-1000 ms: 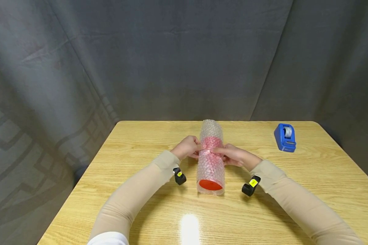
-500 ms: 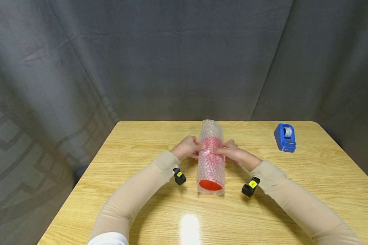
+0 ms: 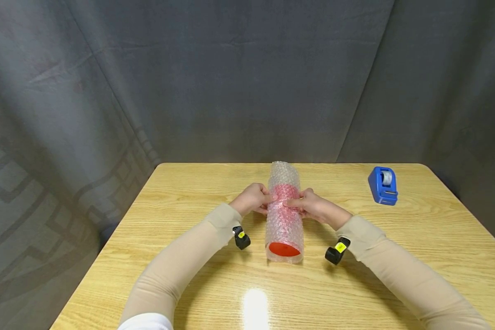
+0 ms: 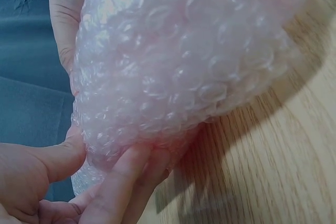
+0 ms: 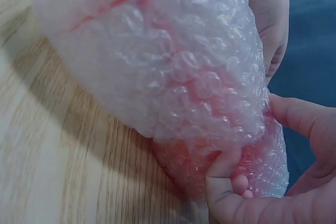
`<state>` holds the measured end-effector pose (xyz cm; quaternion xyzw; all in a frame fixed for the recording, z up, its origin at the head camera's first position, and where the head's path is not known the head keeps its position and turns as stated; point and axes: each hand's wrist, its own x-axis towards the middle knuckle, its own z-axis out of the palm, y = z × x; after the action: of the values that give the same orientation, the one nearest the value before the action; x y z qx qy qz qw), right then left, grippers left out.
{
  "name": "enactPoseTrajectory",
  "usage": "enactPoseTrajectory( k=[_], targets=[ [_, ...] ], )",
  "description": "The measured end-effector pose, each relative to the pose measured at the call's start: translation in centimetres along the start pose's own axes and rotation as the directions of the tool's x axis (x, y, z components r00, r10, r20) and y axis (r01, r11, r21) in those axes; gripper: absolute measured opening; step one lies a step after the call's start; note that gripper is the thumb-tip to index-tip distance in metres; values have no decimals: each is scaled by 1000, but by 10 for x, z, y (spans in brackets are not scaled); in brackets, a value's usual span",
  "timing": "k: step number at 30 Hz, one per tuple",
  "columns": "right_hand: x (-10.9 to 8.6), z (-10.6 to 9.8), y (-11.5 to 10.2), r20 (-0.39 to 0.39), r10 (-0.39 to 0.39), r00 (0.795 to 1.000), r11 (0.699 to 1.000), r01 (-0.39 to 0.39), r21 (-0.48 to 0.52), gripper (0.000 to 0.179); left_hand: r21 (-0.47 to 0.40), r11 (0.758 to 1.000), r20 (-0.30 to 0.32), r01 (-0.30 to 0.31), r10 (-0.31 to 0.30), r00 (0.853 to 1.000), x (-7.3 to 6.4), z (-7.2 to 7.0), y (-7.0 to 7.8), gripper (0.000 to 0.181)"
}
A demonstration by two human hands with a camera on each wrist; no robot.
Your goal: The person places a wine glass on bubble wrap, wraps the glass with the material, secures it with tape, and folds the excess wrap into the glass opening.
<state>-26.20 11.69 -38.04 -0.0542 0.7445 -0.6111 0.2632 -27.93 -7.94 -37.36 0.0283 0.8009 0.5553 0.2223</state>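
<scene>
A roll of bubble wrap [image 3: 284, 229] lies lengthwise at the middle of the table, wound around something red. A red oval end [image 3: 284, 249] shows inside its near opening; most of the red thing is covered, so its kind cannot be told. My left hand [image 3: 252, 199] holds the roll's left side, thumb on top. From the right, my right hand [image 3: 315, 206] grips it with the thumb laid over the top. In the left wrist view, left fingers [image 4: 118, 187] curl under the bubble wrap. A bent right finger [image 5: 223, 179] presses the wrap in the right wrist view.
A blue tape dispenser [image 3: 382, 185] with a roll of clear tape stands at the back right of the wooden table [image 3: 198, 183]. Grey curtains [image 3: 247, 91] hang behind the table and along both sides.
My right hand's fingers have shifted along and under the roll's right side. The roll's near end has moved very slightly right. My left hand stays where it was.
</scene>
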Motion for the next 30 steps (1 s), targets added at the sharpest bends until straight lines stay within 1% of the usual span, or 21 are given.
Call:
enactPoseTrajectory(
  k=[4,6,8,10,12,14,17,21,24,28,30],
  targets=[
    [0,-2,1,12,5,1000,1000,-5,6,21,-2,1000,6,-3,3,1000,0,0,1,19],
    [1,-2,2,19,4,1000,1000,-5,23,19,5,1000,3,-5,5,1000,-1,0,1,19],
    [1,-3,2,28,0,1000,999,-1,44,20,11,1000,1,-8,8,1000,-1,-1,1,20],
    [1,-4,3,38,1,999,998,-4,56,26,22,1000,-2,-14,14,1000,-1,-2,2,21],
    [2,-4,4,49,0,999,997,-4,71,28,33,999,-4,-17,17,1000,-1,-2,2,20],
    [2,-5,5,66,-1,998,996,-4,88,24,58,998,-10,-24,25,1000,-2,-3,2,20],
    [4,-7,8,98,-7,995,991,-6,134,11,96,995,-23,-38,40,999,-2,-3,4,20],
    [6,-10,12,154,-2,988,980,-28,196,18,151,986,-35,-70,76,997,-4,-3,7,21],
    [5,-13,14,187,4,982,974,-46,220,18,182,979,-41,-92,101,994,-5,-2,10,22],
    [5,-15,15,187,26,982,972,-69,225,10,217,970,-53,-107,121,991,-6,1,13,24],
    [5,-16,16,182,41,982,971,-82,224,15,240,965,-64,-108,127,990,-7,2,14,25]
  ],
)
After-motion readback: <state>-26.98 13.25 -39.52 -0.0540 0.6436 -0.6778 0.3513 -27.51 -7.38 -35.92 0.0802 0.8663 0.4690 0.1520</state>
